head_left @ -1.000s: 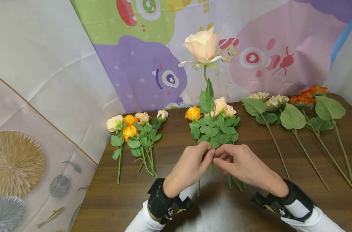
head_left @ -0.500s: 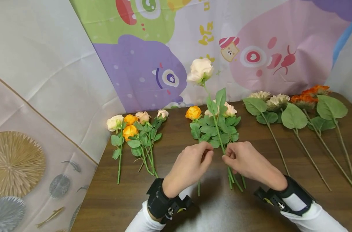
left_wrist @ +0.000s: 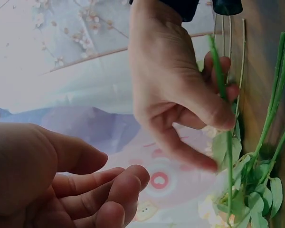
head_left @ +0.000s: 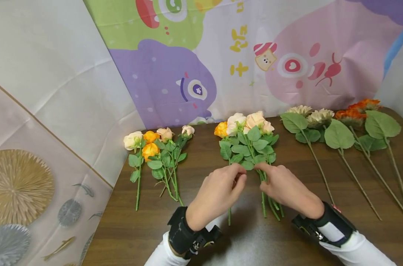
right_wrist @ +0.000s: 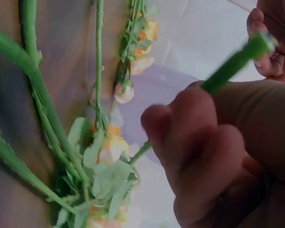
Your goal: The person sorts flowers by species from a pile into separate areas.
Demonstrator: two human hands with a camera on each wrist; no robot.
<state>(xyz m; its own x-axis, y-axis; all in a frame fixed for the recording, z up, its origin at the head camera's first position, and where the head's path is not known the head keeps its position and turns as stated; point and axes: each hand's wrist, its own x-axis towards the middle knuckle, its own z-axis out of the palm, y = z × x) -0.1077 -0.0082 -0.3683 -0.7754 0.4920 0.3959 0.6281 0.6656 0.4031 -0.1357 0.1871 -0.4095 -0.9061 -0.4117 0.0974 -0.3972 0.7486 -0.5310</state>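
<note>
A cream rose (head_left: 236,122) is held by its green stem in my right hand (head_left: 289,187), its bloom at the top of the middle rose bunch. In the right wrist view the cut end of the stem (right_wrist: 237,59) sticks out past the curled fingers. My left hand (head_left: 218,192) hovers just left of it, fingers loosely curled with nothing in them. Beside the held rose are an orange rose (head_left: 221,129) and peach roses (head_left: 255,120) with green leaves. Their stems point towards me on the table.
On the brown table (head_left: 201,240), another bunch of cream, orange and peach roses (head_left: 150,151) lies at the left. Cream flowers (head_left: 321,118) and orange flowers (head_left: 351,116) with long stems lie at the right. A cartoon-printed cloth (head_left: 174,81) hangs behind.
The rose, upright between both hands at first, has been let go by the left hand. The right hand has moved right and tilted it down onto the middle bunch.
</note>
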